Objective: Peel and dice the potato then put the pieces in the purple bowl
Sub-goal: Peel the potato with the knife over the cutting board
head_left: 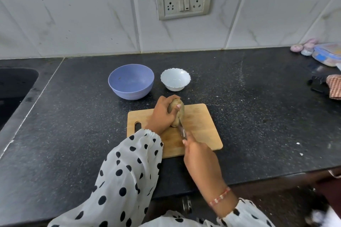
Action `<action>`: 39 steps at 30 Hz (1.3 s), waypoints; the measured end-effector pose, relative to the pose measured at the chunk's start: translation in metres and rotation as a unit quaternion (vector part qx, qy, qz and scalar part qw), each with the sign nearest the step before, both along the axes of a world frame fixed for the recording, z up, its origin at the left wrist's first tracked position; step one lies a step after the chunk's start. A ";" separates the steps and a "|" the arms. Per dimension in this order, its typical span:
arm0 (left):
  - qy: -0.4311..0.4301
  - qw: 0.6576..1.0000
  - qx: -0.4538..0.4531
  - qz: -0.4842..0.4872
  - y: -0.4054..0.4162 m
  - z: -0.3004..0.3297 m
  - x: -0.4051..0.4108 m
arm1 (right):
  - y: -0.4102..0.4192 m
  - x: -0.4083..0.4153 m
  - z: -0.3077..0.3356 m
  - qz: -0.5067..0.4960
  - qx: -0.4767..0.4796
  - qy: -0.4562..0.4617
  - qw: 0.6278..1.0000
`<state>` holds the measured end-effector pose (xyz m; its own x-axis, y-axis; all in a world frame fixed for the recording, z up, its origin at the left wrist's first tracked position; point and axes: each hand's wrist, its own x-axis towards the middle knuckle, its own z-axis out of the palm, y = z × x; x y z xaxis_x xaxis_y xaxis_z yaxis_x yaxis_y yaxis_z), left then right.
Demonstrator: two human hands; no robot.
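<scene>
The potato [178, 111] stands on end on the wooden cutting board [201, 125], near the board's 11 o'clock corner, with its brown skin on all over. The left hand [162, 114] wraps it from the 9 o'clock side, thumb curled across the front. The right hand [198, 156] is closed round a knife [181, 130] whose blade meets the lower part of the potato at about 6 o'clock.

A raw potato is firm and fairly heavy for its size, so it will not give under the fingers, but its round shape lets it roll, and the peeled flesh will likely turn wet and slippery. It is best held round the middle, fingers kept behind the blade's path and on the skin that is left.

The purple bowl [131, 81] sits on the dark table [258, 116] at 11 o'clock of the board, with a white bowl [175, 79] just beside it at 3 o'clock; no pieces show in either.
</scene>
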<state>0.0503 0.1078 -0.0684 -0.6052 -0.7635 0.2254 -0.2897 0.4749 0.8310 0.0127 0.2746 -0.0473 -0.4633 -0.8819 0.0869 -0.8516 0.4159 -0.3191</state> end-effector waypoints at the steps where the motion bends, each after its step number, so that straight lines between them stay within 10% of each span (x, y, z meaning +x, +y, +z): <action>1: -0.004 1.000 -0.005 -0.002 -0.001 -0.001 -0.001 | -0.001 0.000 -0.001 -0.001 0.013 0.031 0.999; 12: -0.007 1.000 0.016 0.014 -0.008 -0.007 0.010 | -0.001 0.002 -0.006 0.061 0.079 0.117 0.988; 26: -0.119 0.962 -0.181 -0.164 -0.007 -0.010 0.033 | -0.019 -0.059 0.083 0.049 0.152 -0.191 0.968; 39: -0.082 0.976 -0.169 -0.112 -0.009 -0.011 0.029 | -0.017 -0.025 0.061 0.002 0.103 -0.086 0.991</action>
